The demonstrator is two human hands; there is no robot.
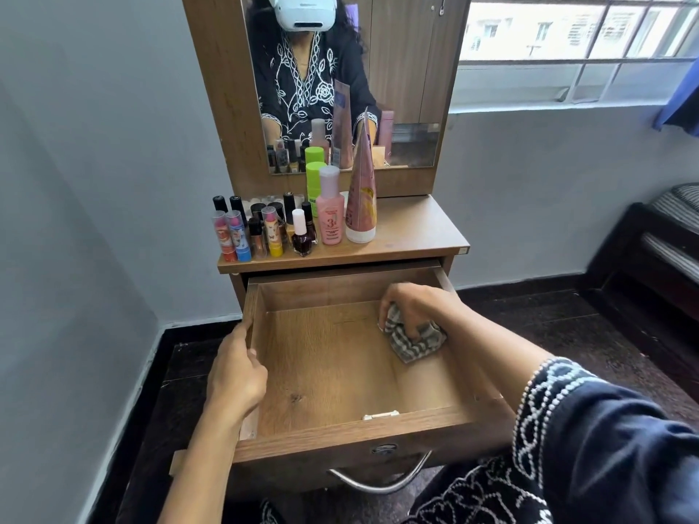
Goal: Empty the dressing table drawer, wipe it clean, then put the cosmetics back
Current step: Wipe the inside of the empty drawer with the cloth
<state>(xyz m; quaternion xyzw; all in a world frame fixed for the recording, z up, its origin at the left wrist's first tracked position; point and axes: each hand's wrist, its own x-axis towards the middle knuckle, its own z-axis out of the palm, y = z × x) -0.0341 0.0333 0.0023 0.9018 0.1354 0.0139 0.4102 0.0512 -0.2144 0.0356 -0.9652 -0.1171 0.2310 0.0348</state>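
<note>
The wooden drawer (340, 372) of the dressing table stands pulled out, and nothing but a cloth lies in it. My right hand (412, 308) grips a bunched grey-and-white striped cloth (410, 342) against the drawer floor at the back right. My left hand (236, 372) holds the drawer's left wall, thumb inside and fingers outside. The cosmetics stand on the tabletop (412, 232): lip balm sticks (236, 236), nail polish bottles (301, 236), a pink bottle (331, 209), a green-capped bottle (314, 183) and a tall pink tube (362, 191).
A mirror (340, 81) rises behind the tabletop. The drawer's metal handle (382, 482) curves below its front. Grey walls close in on the left, a window (578, 43) is at the upper right, and a dark bed frame (658, 251) stands at the right on the dark floor.
</note>
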